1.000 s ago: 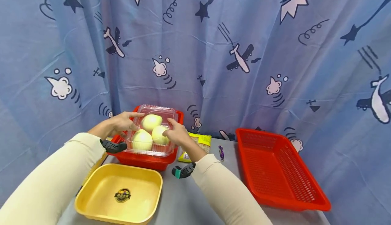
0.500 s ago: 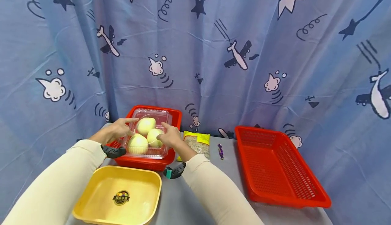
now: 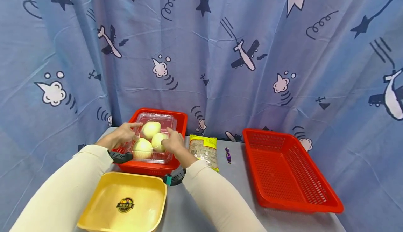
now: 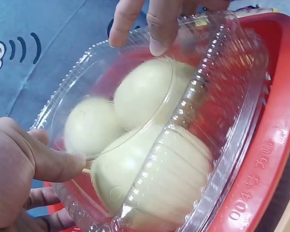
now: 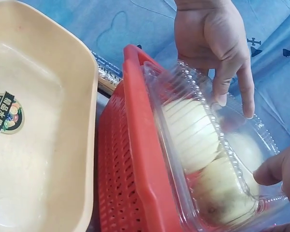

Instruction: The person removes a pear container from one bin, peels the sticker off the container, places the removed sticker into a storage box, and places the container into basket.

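Note:
A clear plastic clamshell box [image 3: 157, 118] with three pale yellow round fruits [image 3: 142, 148] inside sits in a red basket [image 3: 148, 168] at the back left. My left hand [image 3: 122, 134] grips the box's left side, its thumb on the lid and fingers at the side. On the opposite side my right hand [image 3: 174, 142] holds the box in a similar way. The left wrist view shows the left thumb [image 4: 58, 166] pressing the clear lid near one fruit's stem. Whether the box touches the basket's bottom is hidden.
In front of the basket stands a yellow tub [image 3: 104, 204] with a round label. Right of it lie a yellow-topped bag [image 3: 204, 151] and a purple wrapped candy [image 3: 228, 155]. A larger red basket [image 3: 270, 176] stands at the right. A patterned blue curtain [image 3: 189, 50] hangs behind.
Both hands have lowered the box into the red basket, shifting it slightly left. Over the last half second the box has stayed nearly still, with both hands on it.

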### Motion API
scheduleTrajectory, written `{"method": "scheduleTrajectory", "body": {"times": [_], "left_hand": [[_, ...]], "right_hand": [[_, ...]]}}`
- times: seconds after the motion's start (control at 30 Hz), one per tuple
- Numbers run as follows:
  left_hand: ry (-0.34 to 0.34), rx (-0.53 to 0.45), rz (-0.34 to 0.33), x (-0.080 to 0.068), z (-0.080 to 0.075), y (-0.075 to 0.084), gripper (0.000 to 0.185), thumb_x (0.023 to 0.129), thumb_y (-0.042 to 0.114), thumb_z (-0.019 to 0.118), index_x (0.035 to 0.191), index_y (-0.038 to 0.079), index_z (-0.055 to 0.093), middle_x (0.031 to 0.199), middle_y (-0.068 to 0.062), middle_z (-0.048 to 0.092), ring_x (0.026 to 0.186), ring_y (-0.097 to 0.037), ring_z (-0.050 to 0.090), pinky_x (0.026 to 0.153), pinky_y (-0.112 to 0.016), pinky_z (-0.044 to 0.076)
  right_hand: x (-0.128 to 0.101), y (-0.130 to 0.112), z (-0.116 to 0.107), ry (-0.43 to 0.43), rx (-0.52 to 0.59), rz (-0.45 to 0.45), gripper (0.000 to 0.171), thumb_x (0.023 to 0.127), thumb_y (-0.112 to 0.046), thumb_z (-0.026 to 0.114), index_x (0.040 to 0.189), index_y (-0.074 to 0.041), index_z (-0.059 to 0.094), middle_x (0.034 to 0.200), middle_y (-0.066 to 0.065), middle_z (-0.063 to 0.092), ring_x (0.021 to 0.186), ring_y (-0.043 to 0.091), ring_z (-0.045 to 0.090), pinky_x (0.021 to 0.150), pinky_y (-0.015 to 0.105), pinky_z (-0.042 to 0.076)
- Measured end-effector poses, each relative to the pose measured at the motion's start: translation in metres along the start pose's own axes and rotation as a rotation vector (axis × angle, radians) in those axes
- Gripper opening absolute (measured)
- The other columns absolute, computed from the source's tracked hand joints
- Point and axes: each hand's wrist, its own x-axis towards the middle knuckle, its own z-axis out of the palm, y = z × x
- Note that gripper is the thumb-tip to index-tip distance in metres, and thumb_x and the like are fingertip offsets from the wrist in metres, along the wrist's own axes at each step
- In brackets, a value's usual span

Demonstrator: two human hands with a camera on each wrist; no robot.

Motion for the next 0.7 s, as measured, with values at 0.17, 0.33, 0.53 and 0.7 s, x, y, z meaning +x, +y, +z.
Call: {"method": "scheduleTrajectory", "body": {"times": [0.17,0.33,0.53,0.7], "left_hand": [[0.004,0.000,0.015,0.005,0.003,-0.003,0.067,0.088,-0.007,0.058,0.149,0.002,0.033,0.062,-0.001,0.031,0.045,-0.014,0.031,0.046,-0.025,0.031],[0.014,-0.030,-0.005,0.010,0.009,-0.011,0.067,0.087,-0.009,0.057,0.149,0.002,0.034,0.074,-0.009,0.040,0.048,-0.014,0.033,0.048,-0.025,0.035],[0.021,-0.080,-0.012,0.010,0.014,-0.017,0.067,0.089,-0.010,0.055,0.150,0.001,0.031,0.094,-0.021,0.047,0.048,-0.015,0.035,0.047,-0.026,0.039],[0.021,-0.039,-0.013,0.007,0.018,-0.021,0.065,0.089,-0.008,0.056,0.149,-0.001,0.031,0.105,-0.027,0.046,0.054,-0.016,0.037,0.051,-0.026,0.038]], "right_hand": [[-0.001,0.002,0.004,0.037,-0.029,0.008,0.063,0.077,-0.005,0.067,0.139,-0.011,0.054,0.128,0.016,0.059,0.116,0.033,0.051,0.093,0.039,0.044],[-0.004,0.002,0.012,0.050,-0.101,0.042,0.063,0.078,-0.007,0.065,0.139,-0.012,0.054,0.124,0.016,0.060,0.112,0.033,0.051,0.093,0.041,0.043],[-0.006,-0.001,0.024,0.071,-0.184,0.058,0.062,0.074,-0.011,0.070,0.134,-0.012,0.058,0.106,0.017,0.062,0.100,0.035,0.053,0.087,0.041,0.043],[-0.008,0.001,0.029,0.048,-0.178,0.082,0.058,0.072,-0.014,0.075,0.129,-0.009,0.061,0.097,0.013,0.060,0.097,0.032,0.052,0.083,0.039,0.043]]}}
